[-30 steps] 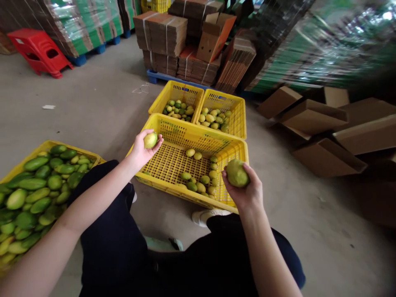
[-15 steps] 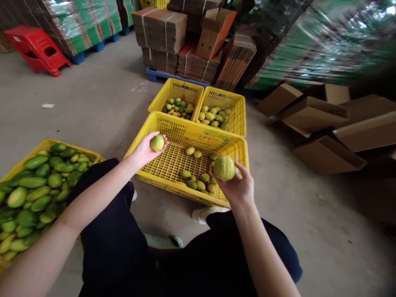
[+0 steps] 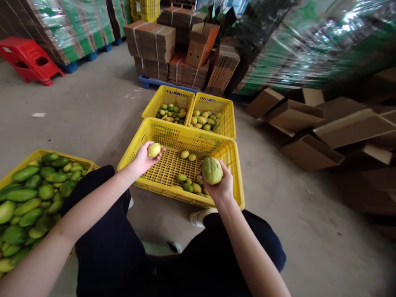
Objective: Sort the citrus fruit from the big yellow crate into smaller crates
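Observation:
In my left hand (image 3: 145, 157) lies a small yellow-green fruit, seemingly a papaya (image 3: 154, 150), with the fingers curled under it. My right hand (image 3: 223, 181) grips a larger, ribbed green papaya (image 3: 212, 170) from below and the side. Both hands are above a large yellow plastic crate (image 3: 133, 153) between my knees. Inside it, two small yellow fruits (image 3: 188, 155) lie near the middle. Several more yellow-green fruits (image 3: 191, 184) rest towards the near right side, partly hidden by my right hand.
Two more yellow crates (image 3: 230, 119) holding fruit stand behind. At my left, a yellow crate (image 3: 89, 165) is heaped with long green fruits (image 3: 31, 196). Flattened cartons (image 3: 151, 41) are stacked at the back; open cardboard boxes (image 3: 312, 150) lie right. A red stool (image 3: 31, 60) stands far left.
My view has shifted slightly. The fruit in each hand has turned, the left one now showing a yellower side and the right one its knobbly end. Both stay held.

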The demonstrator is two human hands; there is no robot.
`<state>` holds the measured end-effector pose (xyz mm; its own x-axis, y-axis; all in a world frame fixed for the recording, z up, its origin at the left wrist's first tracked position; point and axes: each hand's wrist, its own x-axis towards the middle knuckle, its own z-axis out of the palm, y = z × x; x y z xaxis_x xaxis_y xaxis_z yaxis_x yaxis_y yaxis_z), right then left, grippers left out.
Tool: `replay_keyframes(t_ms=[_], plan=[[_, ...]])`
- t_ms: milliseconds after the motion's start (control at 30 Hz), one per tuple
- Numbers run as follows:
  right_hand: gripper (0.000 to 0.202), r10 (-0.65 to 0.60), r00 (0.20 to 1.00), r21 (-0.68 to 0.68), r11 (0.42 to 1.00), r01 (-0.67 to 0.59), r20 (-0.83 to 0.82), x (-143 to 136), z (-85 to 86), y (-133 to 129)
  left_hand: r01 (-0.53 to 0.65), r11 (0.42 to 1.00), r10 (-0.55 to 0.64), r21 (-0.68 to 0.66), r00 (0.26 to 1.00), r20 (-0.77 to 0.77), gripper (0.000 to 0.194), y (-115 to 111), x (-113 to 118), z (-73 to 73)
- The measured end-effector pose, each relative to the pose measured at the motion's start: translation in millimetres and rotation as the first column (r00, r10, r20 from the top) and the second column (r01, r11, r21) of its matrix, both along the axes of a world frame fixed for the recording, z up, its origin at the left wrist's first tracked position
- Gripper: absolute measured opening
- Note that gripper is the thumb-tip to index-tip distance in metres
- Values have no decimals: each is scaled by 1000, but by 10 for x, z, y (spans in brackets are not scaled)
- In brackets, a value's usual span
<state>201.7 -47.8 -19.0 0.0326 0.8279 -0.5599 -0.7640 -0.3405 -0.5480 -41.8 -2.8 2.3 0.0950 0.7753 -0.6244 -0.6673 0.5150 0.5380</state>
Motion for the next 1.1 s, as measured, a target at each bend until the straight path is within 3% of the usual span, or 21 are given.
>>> replay_keyframes(t_ms=[100,233,367,467,567,667,767,867,1100], plan=[[20,7,999,19,1000,-6,-32,-48,-24,74,-40,999,39,13,999,31,23,10,66,6],[17,-86,992,89,991,95,-92,-213,28,160,-25,999,25,23,1000,-3,17,26,156,56],[8,0,993,111,994,13,-118,-422,111,197,-24,996,26,82,999,-33,7,53,243,107],[4,34,992,129,991,-18,-118,-534,128,224,-46,992,46,121,999,3,11,78,312,79],[7,-9,989,169,985,34,-147,-585,123,266,-48,989,40,142,997,59,19,96,376,9],[11,-2,988,188,982,31,-153,-584,134,307,-31,986,14,166,995,102,15,107,414,-31],[17,62,987,155,987,-38,-150,-565,166,329,-48,981,17,190,987,162,15,127,409,0],[18,30,984,97,995,-13,-177,-555,183,336,-72,985,35,154,973,228,23,150,392,64],[14,5,982,-30,999,-11,-189,-532,90,375,55,995,-71,88,979,191,29,127,503,90]])
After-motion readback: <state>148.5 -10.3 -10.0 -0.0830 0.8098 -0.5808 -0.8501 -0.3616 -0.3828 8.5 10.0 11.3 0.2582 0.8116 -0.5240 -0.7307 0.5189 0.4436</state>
